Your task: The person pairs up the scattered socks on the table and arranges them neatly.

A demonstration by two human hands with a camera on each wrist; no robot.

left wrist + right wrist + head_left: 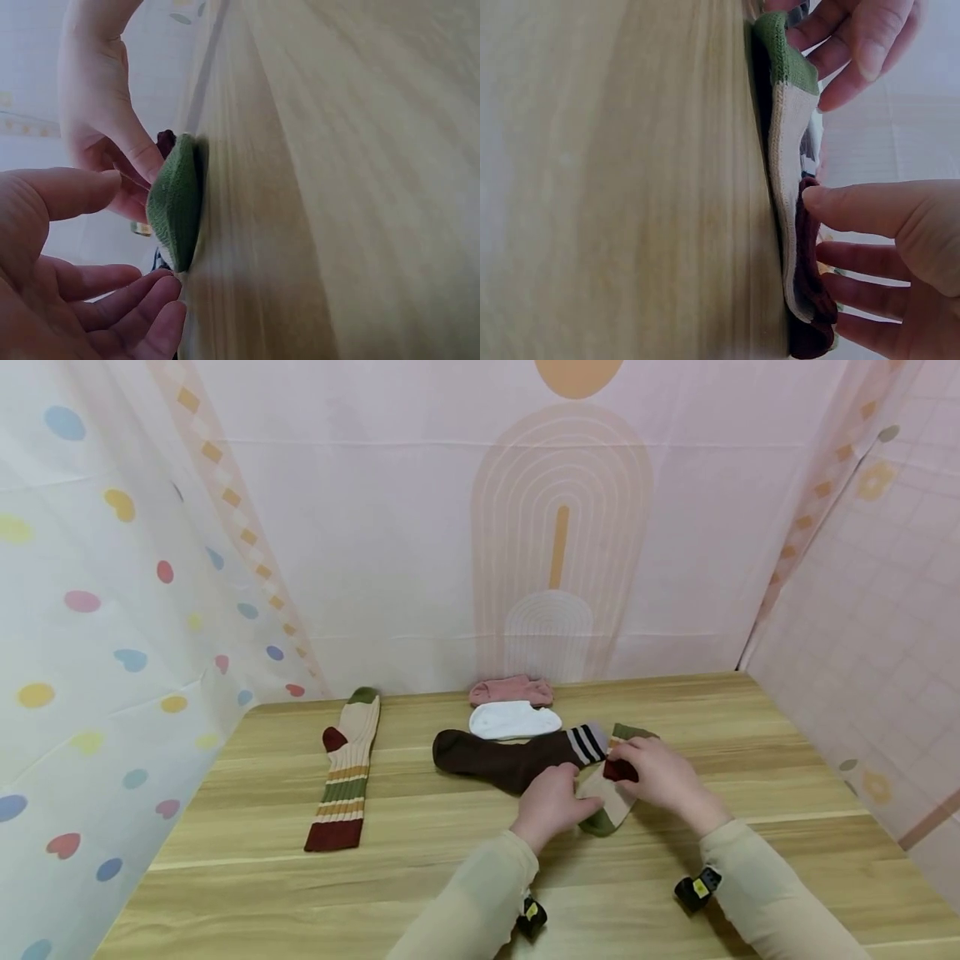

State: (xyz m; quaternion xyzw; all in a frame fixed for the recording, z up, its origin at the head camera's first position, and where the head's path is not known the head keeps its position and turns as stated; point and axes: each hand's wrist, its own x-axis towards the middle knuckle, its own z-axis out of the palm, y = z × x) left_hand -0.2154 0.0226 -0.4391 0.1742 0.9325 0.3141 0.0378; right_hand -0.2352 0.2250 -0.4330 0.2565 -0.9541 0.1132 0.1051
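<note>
A beige ribbed sock (611,797) with a green toe lies to the right, its maroon cuff (810,262) folded back over the foot. My right hand (663,777) holds that cuff, thumb on one side and fingers on the other. Close to the green toe (174,202) is my left hand (551,802), fingers loosely bent and thumb apart, with nothing gripped. Whether its fingertips touch the toe I cannot tell. A dark brown sock (495,760) with striped cuff lies flat just beyond the left hand, its cuff end near the folded sock.
A matching beige sock (348,777) with green and orange stripes lies flat at the left. Behind the brown sock are a white ankle sock (513,720) and a pink one (510,691). Patterned cloth (375,527) hangs along the back and sides of the wooden table (247,893).
</note>
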